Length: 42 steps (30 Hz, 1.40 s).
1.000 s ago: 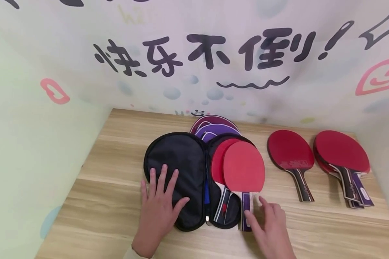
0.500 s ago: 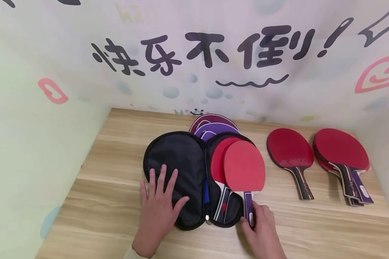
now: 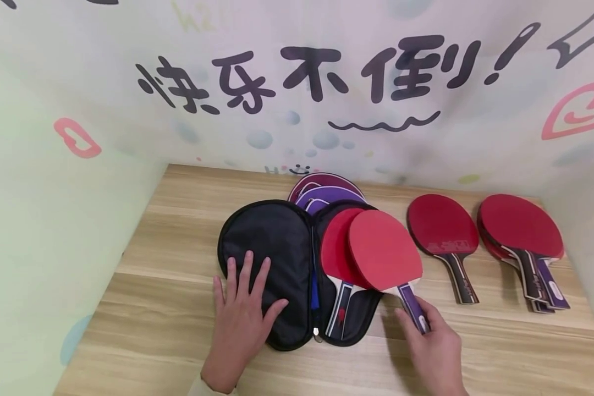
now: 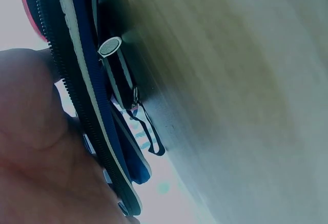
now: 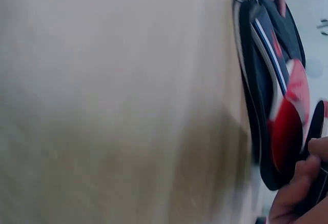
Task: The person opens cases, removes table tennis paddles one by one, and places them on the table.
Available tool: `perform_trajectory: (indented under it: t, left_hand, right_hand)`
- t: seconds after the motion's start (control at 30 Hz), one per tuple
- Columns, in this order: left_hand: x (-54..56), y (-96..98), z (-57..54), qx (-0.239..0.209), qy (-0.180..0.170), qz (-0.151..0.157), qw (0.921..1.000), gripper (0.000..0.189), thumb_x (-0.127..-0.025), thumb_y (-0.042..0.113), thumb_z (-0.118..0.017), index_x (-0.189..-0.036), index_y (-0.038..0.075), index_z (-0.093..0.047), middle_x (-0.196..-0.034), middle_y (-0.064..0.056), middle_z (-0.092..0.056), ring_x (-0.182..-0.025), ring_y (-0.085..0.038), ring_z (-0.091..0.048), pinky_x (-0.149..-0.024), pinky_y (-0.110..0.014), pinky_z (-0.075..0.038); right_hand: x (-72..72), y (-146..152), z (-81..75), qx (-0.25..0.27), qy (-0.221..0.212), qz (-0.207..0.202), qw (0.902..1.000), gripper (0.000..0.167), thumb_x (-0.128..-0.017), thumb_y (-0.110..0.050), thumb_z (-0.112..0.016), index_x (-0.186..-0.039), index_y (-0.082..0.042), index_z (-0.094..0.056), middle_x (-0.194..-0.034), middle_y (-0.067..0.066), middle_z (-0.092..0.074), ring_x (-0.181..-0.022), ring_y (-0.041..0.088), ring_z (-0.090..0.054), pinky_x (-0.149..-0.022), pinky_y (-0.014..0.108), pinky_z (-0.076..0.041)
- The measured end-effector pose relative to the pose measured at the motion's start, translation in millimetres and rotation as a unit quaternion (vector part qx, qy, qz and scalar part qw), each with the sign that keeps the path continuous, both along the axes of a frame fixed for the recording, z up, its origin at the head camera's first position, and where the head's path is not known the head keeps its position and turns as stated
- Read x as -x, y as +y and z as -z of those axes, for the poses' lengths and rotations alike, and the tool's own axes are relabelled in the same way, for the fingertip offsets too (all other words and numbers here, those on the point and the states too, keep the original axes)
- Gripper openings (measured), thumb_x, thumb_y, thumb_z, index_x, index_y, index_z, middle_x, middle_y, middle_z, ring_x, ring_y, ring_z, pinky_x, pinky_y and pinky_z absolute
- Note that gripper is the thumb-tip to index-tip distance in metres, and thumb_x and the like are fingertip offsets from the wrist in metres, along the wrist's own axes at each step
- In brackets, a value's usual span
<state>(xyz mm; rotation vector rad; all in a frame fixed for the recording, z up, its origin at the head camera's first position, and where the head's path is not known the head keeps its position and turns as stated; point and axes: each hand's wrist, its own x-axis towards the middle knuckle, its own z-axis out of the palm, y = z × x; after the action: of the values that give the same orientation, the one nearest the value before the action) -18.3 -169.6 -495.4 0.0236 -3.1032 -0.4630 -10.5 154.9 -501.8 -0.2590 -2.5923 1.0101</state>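
Observation:
A black zippered paddle case lies unfolded on the wooden table. My left hand rests flat on its left half, fingers spread. On the right half lies a red table tennis paddle with a dark striped handle. My right hand pinches the purple handle of another paddle, its lighter red blade tilted and overlapping the first one in the head view. In the right wrist view the fingers curl at the handle. The left wrist view has the case's zipper edge beside the palm.
Behind the case lie purple and maroon cases, partly covered by it. To the right is a single red paddle, then a stack of paddles near the table's right edge. A printed wall sheet stands behind the table.
My right hand has closed on the purple handle and shifted the paddle rightward, turning its handle outward and uncovering more of the paddle beneath. The left hand has stayed on the case.

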Motion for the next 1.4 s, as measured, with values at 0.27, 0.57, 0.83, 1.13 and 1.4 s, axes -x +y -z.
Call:
perform_trajectory:
  t: [0.27,0.57,0.83,1.13,1.4]
  left_hand:
    - [0.0,-1.4,-1.1,-0.007,-0.001,-0.003,1.0000,0.082,-0.095,0.066,-0.056,-0.163,0.033,-0.023,-0.175,-0.004,-0.008,-0.161,-0.039,-0.002,-0.123,-0.072,-0.007]
    - [-0.7,-1.2,0.2,-0.003,-0.003,-0.002,1.0000,0.083,-0.095,0.066,-0.055,-0.163,0.033,-0.023,-0.174,-0.005,-0.009,-0.161,-0.040,-0.003,-0.122,-0.073,-0.008]
    - [-2.8,1.2,5.5,-0.004,0.015,0.005,0.9999,0.083,-0.094,0.066,-0.056,-0.163,0.033,-0.024,-0.174,-0.005,-0.011,-0.161,-0.041,-0.005,-0.121,-0.074,-0.011]
    - [-2.4,1.0,4.2,-0.001,0.005,0.003,1.0000,0.083,-0.095,0.067,-0.055,-0.163,0.033,-0.022,-0.175,-0.005,-0.009,-0.161,-0.040,-0.003,-0.121,-0.074,-0.012]
    - [-1.8,1.0,-0.3,-0.009,-0.002,-0.001,1.0000,0.083,-0.095,0.066,-0.055,-0.163,0.033,-0.022,-0.175,-0.005,-0.008,-0.161,-0.040,-0.003,-0.122,-0.074,-0.010]
  right_hand:
    - [24.2,33.8,-21.4,0.015,0.064,0.054,0.9964,0.040,-0.076,-0.008,-0.089,-0.114,-0.002,-0.077,-0.078,0.001,-0.079,-0.061,-0.026,-0.046,-0.052,0.004,-0.040]
    - [63.9,124.4,-41.7,-0.001,-0.027,0.164,0.9861,0.047,-0.092,-0.028,-0.076,-0.129,0.000,-0.068,-0.088,-0.002,-0.080,-0.052,-0.023,-0.036,-0.046,0.008,-0.037]
    - [76.7,195.8,-35.0,-0.114,-0.084,0.193,0.9709,0.047,-0.094,-0.026,-0.062,-0.120,0.013,-0.066,-0.111,0.040,-0.066,-0.064,0.028,-0.056,-0.056,0.023,-0.028]
    - [85.8,210.6,-29.7,-0.126,-0.135,0.182,0.9657,0.051,-0.099,-0.029,-0.057,-0.125,0.015,-0.063,-0.114,0.042,-0.063,-0.092,0.053,-0.060,-0.060,0.035,-0.031]
    - [88.1,208.9,-30.4,-0.119,-0.173,0.180,0.9610,0.058,-0.102,-0.035,-0.052,-0.135,0.012,-0.058,-0.119,0.041,-0.062,-0.091,0.049,-0.060,-0.056,0.029,-0.030]
